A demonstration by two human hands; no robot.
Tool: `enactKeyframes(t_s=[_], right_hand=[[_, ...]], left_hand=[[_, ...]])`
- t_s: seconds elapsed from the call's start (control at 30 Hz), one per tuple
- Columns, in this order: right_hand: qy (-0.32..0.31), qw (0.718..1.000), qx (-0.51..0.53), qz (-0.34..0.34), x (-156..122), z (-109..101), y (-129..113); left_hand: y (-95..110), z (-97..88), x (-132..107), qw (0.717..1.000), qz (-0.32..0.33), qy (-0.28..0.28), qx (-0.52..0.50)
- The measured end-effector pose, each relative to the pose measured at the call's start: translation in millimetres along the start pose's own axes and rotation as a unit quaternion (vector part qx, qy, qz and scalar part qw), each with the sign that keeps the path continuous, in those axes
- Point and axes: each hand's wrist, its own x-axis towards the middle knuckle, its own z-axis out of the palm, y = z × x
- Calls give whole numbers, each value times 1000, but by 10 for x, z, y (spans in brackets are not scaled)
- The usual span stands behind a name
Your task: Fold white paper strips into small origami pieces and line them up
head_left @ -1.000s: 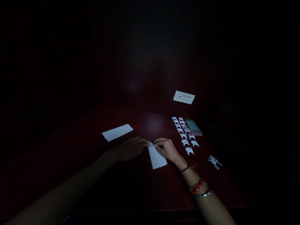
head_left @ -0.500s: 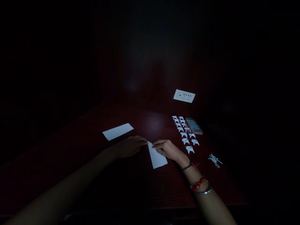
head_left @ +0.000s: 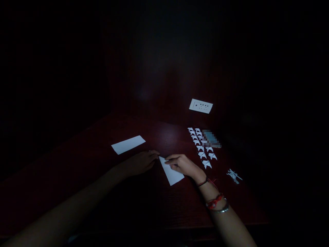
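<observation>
A white sheet of paper (head_left: 173, 175) lies on the dark red table, slanting between my two hands. My left hand (head_left: 142, 163) reaches in from the left, and its fingertips pinch the far left corner of that sheet. Over the upper right part of the paper rests my right hand (head_left: 183, 165), fingers bent and pressed onto it, gripping it from the right side. Dim light hides the exact hold of the left fingers. Farther left, a second white paper strip (head_left: 128, 144) lies flat, touched by neither hand.
Two rows of small folded white paper pieces (head_left: 202, 155) stand to the right. Beside them lies a blurred phone-like rectangle (head_left: 211, 138). Nearer is a small heap of paper scraps (head_left: 234, 176). A white wall socket (head_left: 200, 106) sits behind the table (head_left: 89, 192).
The sheet has turned slightly, its far corner shifting left and its near end a little right. My left fingertips have moved slightly left with the corner.
</observation>
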Motion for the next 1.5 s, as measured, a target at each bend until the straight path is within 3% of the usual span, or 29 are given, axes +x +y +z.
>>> enactKeyframes(t_s=[0.17,0.5,0.97,1.5], right_hand=[[10,1000,17,9,2,13,-18],[17,999,27,2,-39,35,-27],[19,995,-40,-93,-39,128,135],[7,991,-82,-105,-49,155,208]], left_hand=[[-45,62,103,998,-33,47,-22],[-46,-86,138,997,18,3,-72],[-165,-53,158,985,49,15,-163],[-20,-253,119,994,92,-38,-33]])
